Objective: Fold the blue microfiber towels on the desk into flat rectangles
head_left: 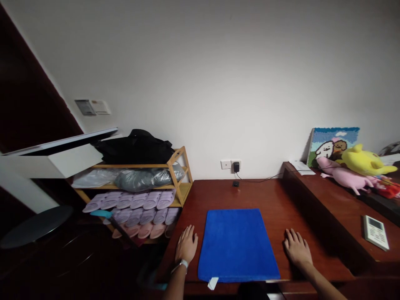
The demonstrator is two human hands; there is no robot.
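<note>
A blue cloth mat [237,245] lies flat on the dark red wooden desk [271,198], with a white tag at its near edge. My left hand [186,244] rests palm down on the desk just left of the mat, fingers stretched out, a band on its wrist. My right hand [296,247] lies flat on the desk a little to the right of the mat, fingers spread. Neither hand holds anything.
A wooden rack [179,179] with rows of lilac and pink slippers [140,208] stands left of the desk, a black bag on top. A raised shelf at right carries plush toys [359,171], a picture and a white remote [376,231]. A charger sits in the wall socket [236,166].
</note>
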